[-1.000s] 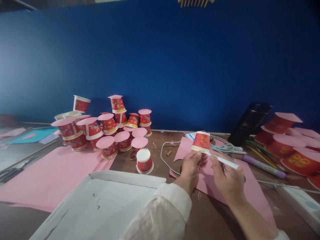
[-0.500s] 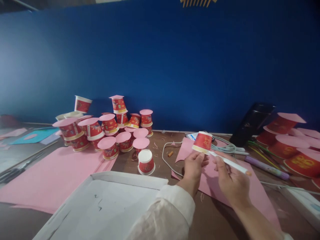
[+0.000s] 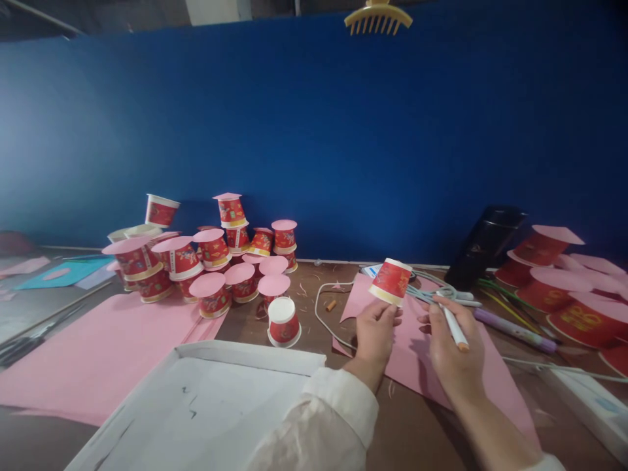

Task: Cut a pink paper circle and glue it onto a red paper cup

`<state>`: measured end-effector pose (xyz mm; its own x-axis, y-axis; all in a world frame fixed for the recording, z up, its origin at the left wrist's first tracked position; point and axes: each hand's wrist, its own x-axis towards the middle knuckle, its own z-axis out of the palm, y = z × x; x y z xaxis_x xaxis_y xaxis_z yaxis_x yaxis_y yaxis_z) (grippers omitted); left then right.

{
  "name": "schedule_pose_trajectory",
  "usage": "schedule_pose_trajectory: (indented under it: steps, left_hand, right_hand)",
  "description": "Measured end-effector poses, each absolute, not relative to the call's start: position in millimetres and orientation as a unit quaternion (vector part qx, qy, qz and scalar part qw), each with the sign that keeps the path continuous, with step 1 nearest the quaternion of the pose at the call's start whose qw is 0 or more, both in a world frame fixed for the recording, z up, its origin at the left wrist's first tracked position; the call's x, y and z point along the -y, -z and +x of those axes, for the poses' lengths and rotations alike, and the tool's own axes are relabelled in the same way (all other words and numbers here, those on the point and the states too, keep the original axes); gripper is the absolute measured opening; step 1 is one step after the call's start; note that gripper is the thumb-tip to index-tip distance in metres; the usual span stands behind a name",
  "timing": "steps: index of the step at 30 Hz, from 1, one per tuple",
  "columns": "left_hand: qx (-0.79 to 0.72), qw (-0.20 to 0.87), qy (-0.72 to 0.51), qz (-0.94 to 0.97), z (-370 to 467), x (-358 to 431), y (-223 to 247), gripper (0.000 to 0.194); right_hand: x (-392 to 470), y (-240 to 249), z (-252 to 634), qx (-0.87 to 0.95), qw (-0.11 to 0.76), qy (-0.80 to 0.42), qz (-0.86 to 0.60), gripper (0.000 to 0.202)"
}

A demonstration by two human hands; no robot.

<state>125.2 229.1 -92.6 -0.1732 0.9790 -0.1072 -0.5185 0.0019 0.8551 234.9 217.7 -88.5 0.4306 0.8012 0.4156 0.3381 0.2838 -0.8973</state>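
A red paper cup (image 3: 394, 278) with a pale band at its wide rim is pinched at that rim by my left hand (image 3: 373, 337). It is upside down and tilted, with its white base facing up. My right hand (image 3: 456, 356) is closed around a white marker (image 3: 453, 320) with an orange end, a little to the right of the cup and apart from it. The marker's other end is partly hidden by my fingers. Below both hands lies a pink paper sheet (image 3: 417, 376). One upturned red cup (image 3: 283, 322) stands on the table left of my left hand.
Stacked red cups topped with pink discs (image 3: 213, 248) stand at the back left, and more cups (image 3: 554, 288) at the right. A white tray (image 3: 250, 358), pink sheets (image 3: 112, 347), scissors (image 3: 34, 340), a black bottle (image 3: 485, 245), a purple pen (image 3: 515, 329) and cables (image 3: 321, 307) lie around.
The marker has swung away from the cup's rim, and a gap now separates them. The cup has turned slightly in my left hand. The whole view has shifted a little.
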Motion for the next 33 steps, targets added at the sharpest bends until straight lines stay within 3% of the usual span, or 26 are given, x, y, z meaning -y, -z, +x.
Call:
schedule_pose_trajectory:
  steps: [10, 21, 33]
  left_hand:
    - [-0.359, 0.589, -0.691, 0.213, 118.9, -232.0, 98.6, 0.035]
    - [-0.269, 0.666, -0.674, 0.173, 118.3, -228.6, 101.4, 0.047]
    - [-0.23, 0.696, -0.661, 0.159, 117.5, -224.3, 96.6, 0.046]
  right_hand:
    - [-216.6, 84.7, 227.5, 0.451, 0.679, -0.225, -0.534, 0.052]
    - [-206.4, 91.2, 229.0, 0.607, 0.611, -0.038, -0.507, 0.038]
    - [-200.5, 77.7, 225.4, 0.606, 0.614, -0.056, -0.503, 0.031]
